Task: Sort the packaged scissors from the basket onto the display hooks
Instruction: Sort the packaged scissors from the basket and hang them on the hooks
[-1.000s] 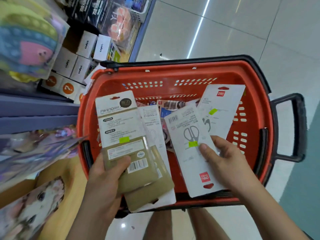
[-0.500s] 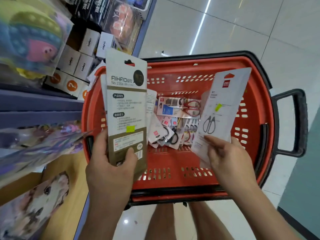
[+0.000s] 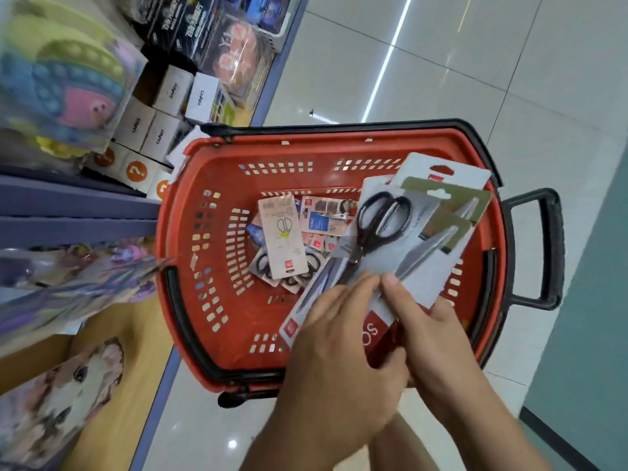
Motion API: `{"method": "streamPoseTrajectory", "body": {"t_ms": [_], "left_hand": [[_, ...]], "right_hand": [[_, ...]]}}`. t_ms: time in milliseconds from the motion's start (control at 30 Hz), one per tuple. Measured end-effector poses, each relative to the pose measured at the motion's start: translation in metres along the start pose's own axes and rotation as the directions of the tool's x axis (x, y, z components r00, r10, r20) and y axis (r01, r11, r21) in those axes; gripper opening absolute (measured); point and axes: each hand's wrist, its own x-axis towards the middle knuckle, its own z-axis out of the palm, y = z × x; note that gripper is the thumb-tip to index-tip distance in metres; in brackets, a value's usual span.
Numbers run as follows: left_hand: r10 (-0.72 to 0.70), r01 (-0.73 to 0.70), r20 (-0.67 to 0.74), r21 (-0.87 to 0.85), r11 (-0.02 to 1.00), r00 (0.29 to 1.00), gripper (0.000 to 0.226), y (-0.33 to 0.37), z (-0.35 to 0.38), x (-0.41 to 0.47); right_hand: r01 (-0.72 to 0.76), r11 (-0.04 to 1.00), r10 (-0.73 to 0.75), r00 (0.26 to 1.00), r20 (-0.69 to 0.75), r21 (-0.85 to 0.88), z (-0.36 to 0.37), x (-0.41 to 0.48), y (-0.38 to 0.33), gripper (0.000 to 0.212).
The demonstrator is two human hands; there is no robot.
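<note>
Together, left hand (image 3: 339, 351), right hand (image 3: 433, 334) hold several packs (image 3: 384, 229).

Bare left hand (image 3: 339, 362) and bare right hand (image 3: 431, 341), each running back to a bare forearm; one short, plain thumbnail shows; below the hands, part of a bare leg

Both forearms reach in from the near edge and meet at the near right, the hands touching side by side. The left hand (image 3: 339, 351) shows its back, its fingers (image 3: 353, 294) laid nearly straight across the front of the packaged scissors (image 3: 421, 287), thumb tucked under their near edge. The right hand (image 3: 438, 348) grips the same packs, thumb pressed on the front, fingers hidden behind
</note>
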Motion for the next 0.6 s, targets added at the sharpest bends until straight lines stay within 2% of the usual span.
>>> {"method": "streamPoseTrajectory", "body": {"t_ms": [67, 133, 167, 233, 333, 433, 467, 600], "left_hand": [[-0.097, 0.089, -0.069, -0.116, 0.989, 0.993, 0.054, -0.006, -0.015, 0.003], [-0.097, 0.091, -0.171, -0.045, 0.995, 0.981, 0.043, -0.014, -0.024, 0.009], [-0.124, 0.117, -0.183, -0.051, 0.992, 0.975, 0.036, -0.018, -0.026, 0.011], [-0.229, 0.208, -0.095, -0.187, 0.960, 0.969, 0.023, -0.023, -0.025, 0.013], [-0.292, 0.257, -0.079, -0.300, 0.919, 0.953, 0.030, -0.027, -0.020, 0.009], [-0.345, 0.288, -0.081, -0.392, 0.874, 0.935, 0.055, -0.027, -0.018, 0.007], [-0.368, 0.313, -0.057, -0.418, 0.853, 0.928, 0.057, -0.026, -0.019, 0.006], [-0.349, 0.310, 0.032, -0.538, 0.784, 0.937, 0.035, -0.013, -0.025, -0.004]], "right_hand": [[-0.031, 0.999, 0.031, 0.999, 0.025, -0.012, -0.005, 0.001, 0.001, 0.024], [-0.064, 0.998, 0.063, 0.996, 0.066, 0.014, -0.008, -0.001, -0.001, 0.030], [-0.069, 0.997, 0.067, 0.994, 0.084, 0.024, -0.009, -0.002, -0.003, 0.032], [-0.044, 0.999, 0.042, 0.993, 0.112, 0.012, -0.011, -0.004, -0.007, 0.031], [-0.042, 0.999, 0.043, 0.990, 0.131, -0.009, -0.015, -0.003, -0.011, 0.031], [-0.036, 0.999, 0.036, 0.990, 0.137, -0.001, -0.017, -0.003, -0.012, 0.038], [-0.026, 1.000, 0.026, 0.991, 0.130, 0.000, -0.018, -0.004, -0.012, 0.037], [-0.007, 1.000, 0.004, 0.993, 0.119, 0.026, -0.025, -0.014, -0.015, 0.032]]}}
